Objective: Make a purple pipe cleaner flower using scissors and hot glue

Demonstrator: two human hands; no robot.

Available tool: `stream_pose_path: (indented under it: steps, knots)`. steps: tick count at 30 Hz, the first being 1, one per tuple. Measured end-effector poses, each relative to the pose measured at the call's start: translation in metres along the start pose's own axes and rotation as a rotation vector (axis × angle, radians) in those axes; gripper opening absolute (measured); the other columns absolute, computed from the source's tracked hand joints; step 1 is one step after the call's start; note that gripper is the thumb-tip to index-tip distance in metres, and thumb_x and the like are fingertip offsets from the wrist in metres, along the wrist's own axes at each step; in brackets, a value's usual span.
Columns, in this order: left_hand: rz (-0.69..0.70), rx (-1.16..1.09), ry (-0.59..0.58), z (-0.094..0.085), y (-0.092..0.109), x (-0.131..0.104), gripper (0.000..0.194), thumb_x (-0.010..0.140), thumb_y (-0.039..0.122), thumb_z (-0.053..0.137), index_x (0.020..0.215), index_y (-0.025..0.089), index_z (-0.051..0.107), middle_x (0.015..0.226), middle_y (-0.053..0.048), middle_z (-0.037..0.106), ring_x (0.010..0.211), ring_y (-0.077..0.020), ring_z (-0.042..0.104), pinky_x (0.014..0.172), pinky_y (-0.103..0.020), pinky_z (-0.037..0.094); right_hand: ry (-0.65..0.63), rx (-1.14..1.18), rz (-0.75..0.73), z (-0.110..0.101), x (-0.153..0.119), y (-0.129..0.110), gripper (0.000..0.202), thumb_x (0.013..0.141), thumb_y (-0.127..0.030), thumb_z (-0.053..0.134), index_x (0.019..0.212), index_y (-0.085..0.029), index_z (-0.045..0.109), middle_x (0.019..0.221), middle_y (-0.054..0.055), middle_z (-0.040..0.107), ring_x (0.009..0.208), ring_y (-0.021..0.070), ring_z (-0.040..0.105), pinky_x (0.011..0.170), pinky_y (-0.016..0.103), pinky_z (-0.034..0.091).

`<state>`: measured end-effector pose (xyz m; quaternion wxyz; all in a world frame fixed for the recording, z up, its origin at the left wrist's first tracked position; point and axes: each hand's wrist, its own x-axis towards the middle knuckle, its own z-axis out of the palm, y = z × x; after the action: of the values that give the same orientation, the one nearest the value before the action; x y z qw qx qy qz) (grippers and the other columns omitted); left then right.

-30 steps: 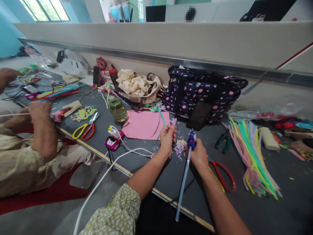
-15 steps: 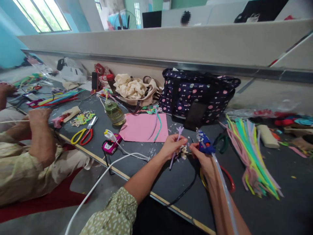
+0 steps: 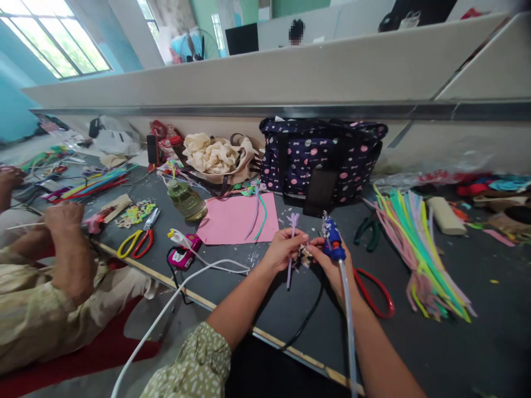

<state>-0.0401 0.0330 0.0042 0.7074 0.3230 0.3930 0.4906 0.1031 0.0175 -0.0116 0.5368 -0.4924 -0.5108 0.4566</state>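
Observation:
Between the thumb and fingers of my left hand (image 3: pixel 284 250) stands a lilac pipe-cleaner flower (image 3: pixel 293 222), its stem pointing down. My right hand (image 3: pixel 332 260) is closed around a blue glue gun (image 3: pixel 333 239) with a clear glue stick (image 3: pixel 347 309) trailing from its back. The fingertips of both hands meet, and whatever lies between them is too small to make out. Small beige scraps (image 3: pixel 306 257) lie just beneath the hands. Red-handled scissors (image 3: pixel 379 296) rest partly hidden by my right forearm, and dark green pliers (image 3: pixel 368 232) lie to its right.
A pipe-cleaner bundle (image 3: pixel 418 249) lies at right. Behind my hands are pink paper (image 3: pixel 219 221), a polka-dot bag (image 3: pixel 298 160) and a phone (image 3: pixel 321 190). Leftward are a green bottle (image 3: pixel 185 200), a purple power strip (image 3: pixel 185 251), yellow-red scissors (image 3: pixel 141 237) and a co-worker's hand (image 3: pixel 64 216). A white cable (image 3: pixel 166 304) crosses the edge.
My right hand has brought the glue gun leftward, so its fingertips now meet those of my left hand. The view has shifted slightly to the right.

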Motion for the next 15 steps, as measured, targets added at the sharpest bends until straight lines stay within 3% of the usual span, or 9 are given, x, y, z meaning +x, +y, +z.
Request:
stream_pose_path:
  steps: [15]
  knots:
    - [-0.009, 0.117, -0.008, 0.0051, 0.0006, -0.0046, 0.039, 0.059, 0.044, 0.08, 0.07, 0.013, 0.059, 0.054, 0.006, 0.044, 0.039, -0.0001, 0.026, 0.039, -0.02, 0.011, 0.179, -0.047, -0.037, 0.0037, -0.0027, -0.009, 0.028, 0.073, -0.041, 0.071, 0.084, -0.017, 0.06, 0.074, 0.0, 0.062, 0.056, 0.01, 0.052, 0.055, 0.025, 0.045]
